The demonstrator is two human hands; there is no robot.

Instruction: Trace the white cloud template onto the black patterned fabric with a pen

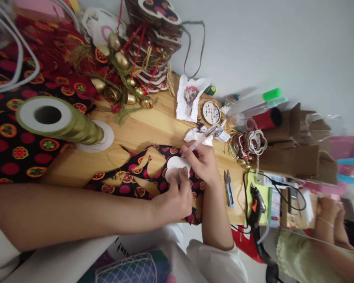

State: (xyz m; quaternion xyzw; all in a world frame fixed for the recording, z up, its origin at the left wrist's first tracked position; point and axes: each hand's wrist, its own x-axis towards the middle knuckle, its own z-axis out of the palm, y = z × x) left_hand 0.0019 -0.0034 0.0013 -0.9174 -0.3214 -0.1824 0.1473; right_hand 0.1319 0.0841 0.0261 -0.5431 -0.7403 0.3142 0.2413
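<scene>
My right hand (pixel 203 160) is closed round a clear pen (pixel 205 136), its tip pointing down at the edge of a white flower-shaped piece (pixel 173 169). With bent fingers, my left hand (pixel 175 196) presses that piece flat onto black patterned cloth (pixel 140 192). Red and orange round motifs cover the cloth, which has several cut-out holes showing the wood beneath. The pen tip itself is partly hidden by my right fingers. Blue-handled thread snips (pixel 229 189) lie to the right of my right wrist.
A spool of olive ribbon (pixel 73 124) stands on the left by more patterned cloth (pixel 26 137). Bells (pixel 122 59) and stacked flower-shaped pieces (pixel 155 51) sit at the back. Rightward are a cardboard box (pixel 295 157), a glue gun (pixel 256 204) and another person's arm (pixel 327 216).
</scene>
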